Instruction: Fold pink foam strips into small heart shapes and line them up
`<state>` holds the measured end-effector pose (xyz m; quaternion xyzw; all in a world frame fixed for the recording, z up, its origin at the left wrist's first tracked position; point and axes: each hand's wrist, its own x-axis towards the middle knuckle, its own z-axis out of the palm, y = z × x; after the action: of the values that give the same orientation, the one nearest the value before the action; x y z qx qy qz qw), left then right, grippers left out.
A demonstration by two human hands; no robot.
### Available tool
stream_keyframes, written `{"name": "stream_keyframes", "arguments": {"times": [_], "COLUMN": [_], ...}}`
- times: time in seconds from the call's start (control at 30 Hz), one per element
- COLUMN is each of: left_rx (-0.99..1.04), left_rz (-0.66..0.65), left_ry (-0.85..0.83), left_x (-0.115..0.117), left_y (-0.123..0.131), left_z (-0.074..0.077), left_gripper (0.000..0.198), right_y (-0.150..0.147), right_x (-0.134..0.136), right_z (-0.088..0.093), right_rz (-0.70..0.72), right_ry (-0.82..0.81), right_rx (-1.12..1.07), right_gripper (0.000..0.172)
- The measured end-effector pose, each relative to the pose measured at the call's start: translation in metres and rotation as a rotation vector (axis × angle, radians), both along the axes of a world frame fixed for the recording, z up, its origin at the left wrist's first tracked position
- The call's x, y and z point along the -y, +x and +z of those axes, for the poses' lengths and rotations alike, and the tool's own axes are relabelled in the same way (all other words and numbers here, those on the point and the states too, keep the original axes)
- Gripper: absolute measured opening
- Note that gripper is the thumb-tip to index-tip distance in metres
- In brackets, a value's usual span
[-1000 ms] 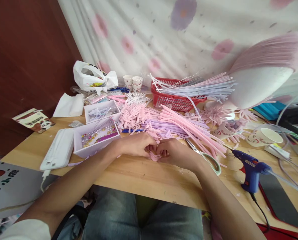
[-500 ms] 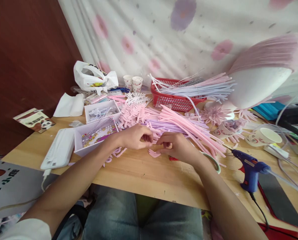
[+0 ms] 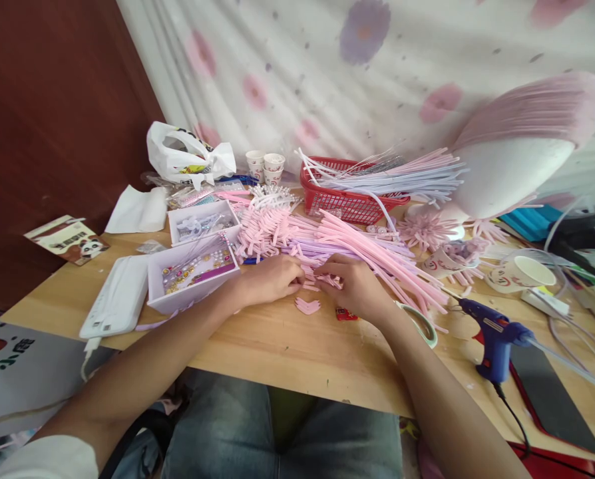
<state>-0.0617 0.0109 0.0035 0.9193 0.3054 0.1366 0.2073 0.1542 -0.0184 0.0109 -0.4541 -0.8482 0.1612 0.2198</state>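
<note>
My left hand (image 3: 269, 279) and my right hand (image 3: 355, 286) rest at the near edge of a heap of pink and lilac pipe cleaners (image 3: 347, 246) on the wooden table (image 3: 277, 349). Both hands have their fingers curled and pinched on pink pipe cleaner pieces between them. A small bent pink piece (image 3: 308, 306) lies on the table just in front of the hands, touched by neither. A small red item (image 3: 346, 314) lies under my right wrist. Scissors (image 3: 422, 324) are partly hidden behind my right forearm.
A blue glue gun (image 3: 494, 336) lies at the right, beside a dark tablet (image 3: 552, 392). White trays of beads (image 3: 192, 273) and a white case (image 3: 115, 299) sit at the left. Behind are a red basket (image 3: 347, 196), paper cups (image 3: 520, 273) and a white foam form (image 3: 512, 173).
Both hands have moved away from me, from the table's bare front up to the heap's edge. The bent pink piece they were pressing now lies loose on the table.
</note>
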Motion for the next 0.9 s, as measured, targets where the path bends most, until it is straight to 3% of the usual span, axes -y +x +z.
{"name": "stream_keyframes", "arguments": {"times": [0.17,0.3,0.4,0.6,0.9], "left_rx": [0.161,0.299,0.417,0.548,0.577], "left_rz": [0.067,0.127,0.165,0.239,0.240], "left_ry": [-0.034,-0.209,-0.298,-0.189,-0.289], "left_x": [-0.002,0.003,0.006,0.005,0.006], "left_y": [-0.002,0.001,0.002,0.005,0.007], "left_z": [0.008,0.012,0.012,0.008,0.006], "left_gripper": [0.012,0.008,0.018,0.009,0.016], "right_y": [-0.001,-0.002,-0.003,-0.007,-0.009], "right_x": [0.001,0.001,0.002,0.003,0.006], "right_z": [-0.001,-0.001,0.000,-0.002,0.001], "right_rz": [0.096,0.021,-0.069,-0.144,-0.045], "right_ry": [0.072,0.133,0.115,-0.020,0.125], "right_rx": [-0.137,-0.201,-0.288,-0.474,-0.387], "right_gripper": [0.017,0.018,0.015,0.010,0.009]}}
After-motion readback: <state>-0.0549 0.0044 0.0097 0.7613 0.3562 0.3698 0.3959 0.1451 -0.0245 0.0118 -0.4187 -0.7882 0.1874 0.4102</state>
